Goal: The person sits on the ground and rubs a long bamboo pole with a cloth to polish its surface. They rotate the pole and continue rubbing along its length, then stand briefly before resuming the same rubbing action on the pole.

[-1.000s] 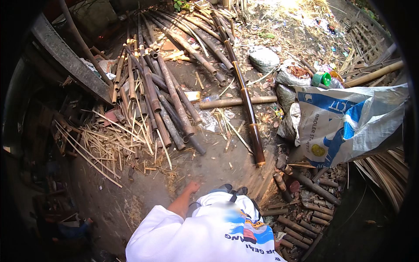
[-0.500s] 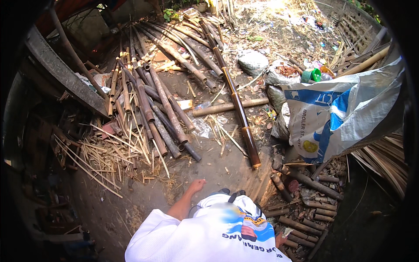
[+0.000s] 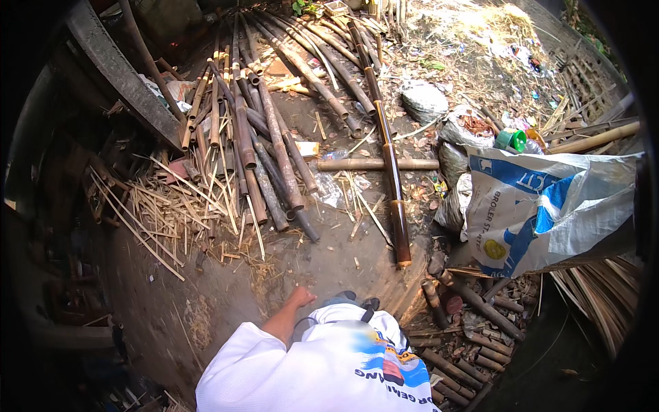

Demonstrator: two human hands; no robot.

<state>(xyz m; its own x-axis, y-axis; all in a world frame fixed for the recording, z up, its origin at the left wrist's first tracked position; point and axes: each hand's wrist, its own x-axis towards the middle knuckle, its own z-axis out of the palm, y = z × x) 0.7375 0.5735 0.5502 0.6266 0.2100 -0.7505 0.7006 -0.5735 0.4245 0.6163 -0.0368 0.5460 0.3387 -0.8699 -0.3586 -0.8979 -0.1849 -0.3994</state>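
Observation:
My left hand (image 3: 301, 296) hangs beside my body with its fingers loosely curled, and nothing shows in it. Bare ground lies below it. My right hand is out of sight, behind the white printed shirt (image 3: 309, 371). Ahead, a long dark glossy bamboo pole (image 3: 392, 178) runs away from me, its pale cut end nearest my feet. It lies across a shorter light-brown bamboo pole (image 3: 419, 165). Neither hand touches the poles.
Many bamboo poles (image 3: 278, 158) are heaped at the left, beside split bamboo strips (image 3: 165, 206). Filled sacks (image 3: 424, 101) and a large white-and-blue sack (image 3: 549, 206) stand at the right. Short cut bamboo pieces (image 3: 473, 302) lie near my right side.
The view has shifted, so the poles and sacks appear further right. My left hand has drawn slightly back and its fingers look more curled. My right hand has gone out of sight.

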